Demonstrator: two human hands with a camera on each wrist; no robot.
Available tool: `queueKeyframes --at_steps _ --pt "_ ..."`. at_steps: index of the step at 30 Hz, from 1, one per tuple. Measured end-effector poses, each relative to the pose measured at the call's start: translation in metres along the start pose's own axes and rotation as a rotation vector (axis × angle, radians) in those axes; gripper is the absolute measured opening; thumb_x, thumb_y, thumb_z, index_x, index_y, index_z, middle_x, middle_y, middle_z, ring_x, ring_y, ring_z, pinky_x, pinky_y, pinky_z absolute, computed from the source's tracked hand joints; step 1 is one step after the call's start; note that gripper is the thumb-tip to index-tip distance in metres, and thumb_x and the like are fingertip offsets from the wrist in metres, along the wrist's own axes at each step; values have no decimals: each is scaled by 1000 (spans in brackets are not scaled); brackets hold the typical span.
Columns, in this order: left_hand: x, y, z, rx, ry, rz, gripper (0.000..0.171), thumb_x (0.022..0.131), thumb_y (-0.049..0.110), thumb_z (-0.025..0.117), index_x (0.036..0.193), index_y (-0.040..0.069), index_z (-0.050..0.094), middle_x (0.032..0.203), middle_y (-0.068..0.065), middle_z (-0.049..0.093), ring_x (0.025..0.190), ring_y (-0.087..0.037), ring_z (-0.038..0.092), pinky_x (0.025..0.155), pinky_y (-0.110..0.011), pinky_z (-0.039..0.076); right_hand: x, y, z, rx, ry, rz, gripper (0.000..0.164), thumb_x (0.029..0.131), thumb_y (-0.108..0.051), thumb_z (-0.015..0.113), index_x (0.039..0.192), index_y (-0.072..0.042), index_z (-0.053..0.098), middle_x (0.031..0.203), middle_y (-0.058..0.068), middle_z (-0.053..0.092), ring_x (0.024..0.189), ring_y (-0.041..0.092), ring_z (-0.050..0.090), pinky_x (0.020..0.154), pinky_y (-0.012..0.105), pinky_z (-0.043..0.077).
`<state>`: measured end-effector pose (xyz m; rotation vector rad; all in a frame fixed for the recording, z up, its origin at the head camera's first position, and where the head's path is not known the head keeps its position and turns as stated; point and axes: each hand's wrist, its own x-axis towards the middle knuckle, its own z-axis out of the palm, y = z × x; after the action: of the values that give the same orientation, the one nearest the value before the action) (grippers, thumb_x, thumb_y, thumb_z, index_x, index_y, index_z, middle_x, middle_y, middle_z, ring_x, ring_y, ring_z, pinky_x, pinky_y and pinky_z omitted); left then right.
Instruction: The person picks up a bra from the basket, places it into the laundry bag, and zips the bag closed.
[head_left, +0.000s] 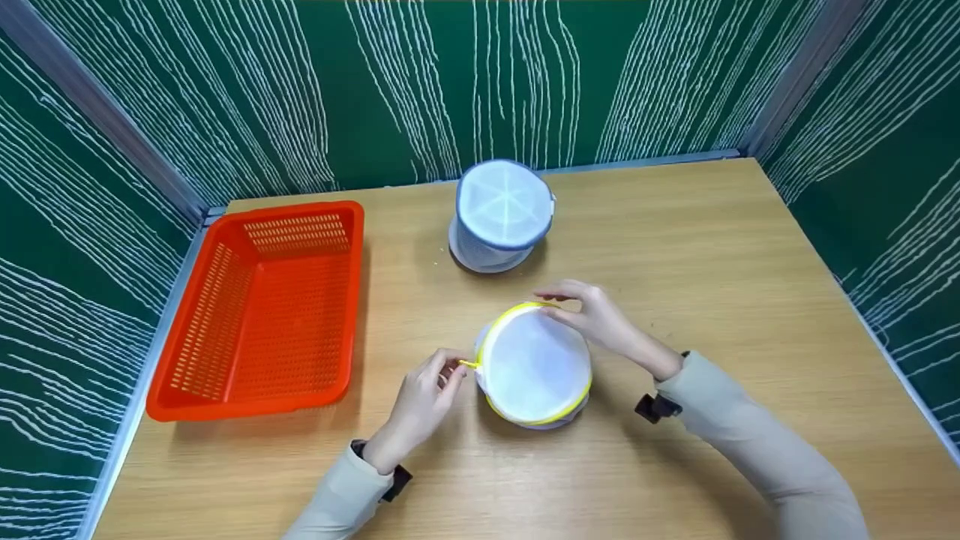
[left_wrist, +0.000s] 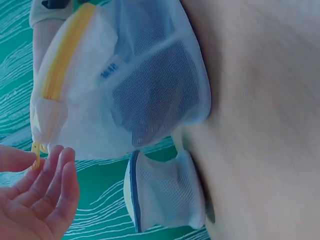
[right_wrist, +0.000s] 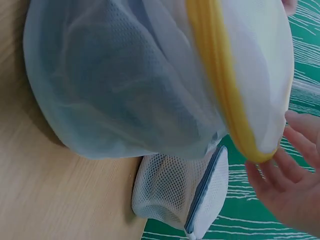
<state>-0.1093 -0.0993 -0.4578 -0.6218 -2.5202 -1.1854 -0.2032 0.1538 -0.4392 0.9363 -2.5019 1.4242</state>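
A white mesh laundry bag (head_left: pixel 536 364) with a yellow zipper (right_wrist: pixel 220 75) round its top stands upright on the table. At the bag's left side, my left hand (head_left: pixel 427 401) pinches the yellow zipper pull (left_wrist: pixel 36 152) between thumb and fingers. My right hand (head_left: pixel 592 319) holds the far right of the rim, with the thumb on the lid's edge and the fingertips under the yellow zipper. Behind it stands a second mesh laundry bag (head_left: pixel 504 206), smaller and round, its blue-edged lid lying over the top. What the bags contain cannot be made out.
An orange plastic basket (head_left: pixel 345 330) with slotted walls sits at the left of the wooden table (head_left: pixel 675 240). Green panels (head_left: pixel 585 82) with white wavy lines enclose the table's back and sides. Dark wrist cameras (head_left: pixel 658 409) hang at both cuffs.
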Motion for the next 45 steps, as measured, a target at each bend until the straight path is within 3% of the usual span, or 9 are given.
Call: queueKeyframes --at_steps 4,8,15,18,22,26,37,40,45 --pt "-4 5 2 -172 -68 -152 17 85 9 57 100 1 54 81 -5 58 69 -12 56 59 -23 49 -11 -1 -4 16 70 59 25 78 -5 65 102 2 63 98 14 63 88 25 59 79 37 48" --pt "-6 10 4 -330 -113 -298 25 84 11 59 104 0 51 83 -7 57 71 -13 57 63 -26 51 -25 -2 -8 3 76 152 29 77 -7 66 105 3 61 98 14 62 86 25 59 76 36 49" --pt "-7 21 5 -567 -74 -469 33 79 -2 61 106 -8 43 83 -19 59 75 -39 58 66 -39 51 -48 0 -9 -5 74 298 26 77 -7 66 101 2 63 86 10 63 76 18 59 68 28 50" --pt "-9 19 9 -603 -61 -512 36 78 -1 63 105 -8 41 86 -18 60 76 -33 60 68 -38 51 -54 0 -8 22 67 342 26 77 -7 66 100 4 62 83 11 63 74 16 58 65 23 49" --pt "-10 15 14 -637 -67 -522 35 78 1 64 104 -8 43 91 -15 57 75 -19 60 70 -37 51 -57 0 -5 91 58 401 28 78 -6 65 101 9 60 84 15 63 72 15 58 62 20 49" --pt "-5 13 16 -678 -42 -525 33 79 0 62 103 -10 43 92 -14 55 74 -15 59 70 -37 51 -55 -3 -5 179 56 483 29 80 -3 62 104 13 57 85 17 61 69 10 57 60 20 50" --pt "22 11 7 -859 134 -656 31 82 -1 55 108 -13 43 86 -7 55 69 -10 57 64 -27 51 -32 -11 -5 423 87 702 43 83 -12 59 116 14 49 104 20 59 76 5 60 69 24 51" --pt "26 5 7 -894 165 -621 31 82 3 56 107 -12 45 86 -8 56 68 -12 57 63 -26 50 -26 -13 -6 460 108 733 45 83 -15 60 117 12 49 104 16 60 76 7 60 70 25 51" --pt "32 -29 22 -935 191 -543 30 82 13 62 104 -4 52 88 -11 59 70 -18 58 63 -30 51 -15 -14 -7 543 156 763 45 83 -14 60 117 12 47 90 3 62 71 8 60 67 23 51"
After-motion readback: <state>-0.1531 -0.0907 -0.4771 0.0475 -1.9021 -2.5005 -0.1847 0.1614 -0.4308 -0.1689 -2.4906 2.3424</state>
